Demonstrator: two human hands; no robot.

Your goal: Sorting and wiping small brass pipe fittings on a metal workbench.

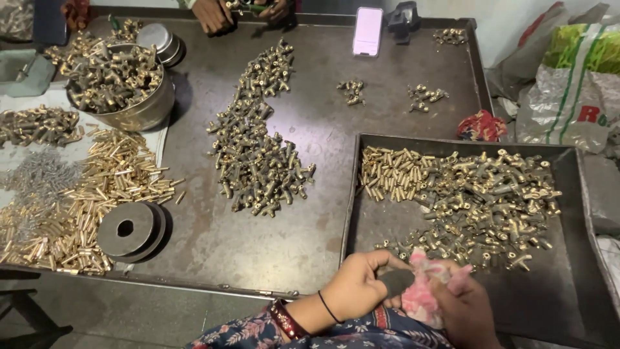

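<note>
Head view, looking down on a dark metal table (310, 245). At lower right, a tray (581, 258) holds heaped brass fittings (478, 200); knocked, they could spill. At bottom centre, the left hand (361, 284) curls around a dark piece, and the right hand (462, 304) grips a pink cloth (423, 294), both just below the heap.
</note>
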